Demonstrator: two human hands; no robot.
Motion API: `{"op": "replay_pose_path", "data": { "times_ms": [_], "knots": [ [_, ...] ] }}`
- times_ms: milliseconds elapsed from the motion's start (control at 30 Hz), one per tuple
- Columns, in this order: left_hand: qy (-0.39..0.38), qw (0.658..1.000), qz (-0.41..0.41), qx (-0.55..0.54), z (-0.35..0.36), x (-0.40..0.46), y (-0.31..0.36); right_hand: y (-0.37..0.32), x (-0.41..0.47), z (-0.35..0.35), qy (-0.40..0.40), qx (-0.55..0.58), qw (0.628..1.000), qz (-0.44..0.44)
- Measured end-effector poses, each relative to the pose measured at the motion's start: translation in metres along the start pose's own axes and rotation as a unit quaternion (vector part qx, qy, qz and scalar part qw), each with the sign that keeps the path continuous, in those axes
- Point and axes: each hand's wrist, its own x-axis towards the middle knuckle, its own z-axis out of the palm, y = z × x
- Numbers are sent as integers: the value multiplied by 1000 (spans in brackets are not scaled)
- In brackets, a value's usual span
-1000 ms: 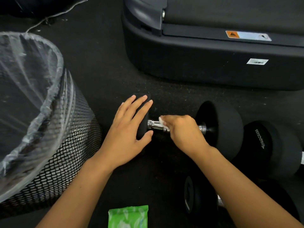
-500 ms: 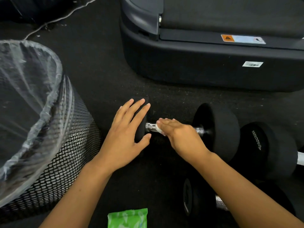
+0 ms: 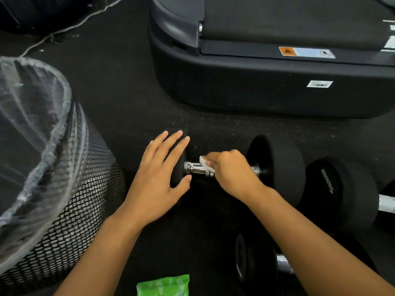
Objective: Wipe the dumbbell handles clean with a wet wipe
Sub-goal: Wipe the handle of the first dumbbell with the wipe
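A black dumbbell (image 3: 280,167) lies on the dark floor with its chrome handle (image 3: 195,168) running left to right. My left hand (image 3: 159,178) rests flat, fingers spread, on the dumbbell's left head and covers most of it. My right hand (image 3: 232,170) is closed around the middle of the handle, pressing a white wet wipe (image 3: 205,163) against it. Only a corner of the wipe shows past my fingers. The handle's right end (image 3: 255,169) peeks out beside the right head.
A mesh bin (image 3: 70,212) with a clear liner stands at the left. A treadmill base (image 3: 267,90) fills the back. Two more dumbbells (image 3: 344,191) (image 3: 254,259) lie at the right and front right. A green wipe pack (image 3: 163,285) sits at the bottom edge.
My right hand slid left along the handle, then back to the right, and has curled tighter around it with the wipe. My left hand stayed on the left head.
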Motion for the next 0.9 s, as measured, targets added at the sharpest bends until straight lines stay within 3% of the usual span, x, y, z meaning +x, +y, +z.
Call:
{"op": "replay_pose_path", "data": {
  "times_ms": [133,300,433,567,633,767,900],
  "knots": [
    [-1,1000,7,5,-1,1,-1,3,12,-3,-24,24,999,42],
    [-1,1000,2,0,-1,1,0,0,-13,3,23,45,995,-83],
    [0,1000,2,9,-1,0,1,-3,-8,8,51,6,998,-29],
    [-7,1000,-3,15,-2,-1,2,-10,-21,18,24,-7,994,-103],
    [-6,1000,-3,11,-3,-2,3,-2,-22,9,22,8,996,-91],
    [26,999,-6,-29,-3,-3,20,-7,-31,-4,91,129,986,-55],
    [39,993,-9,-111,-2,2,49,-14,-50,-24,180,169,968,-44]
  ]
}}
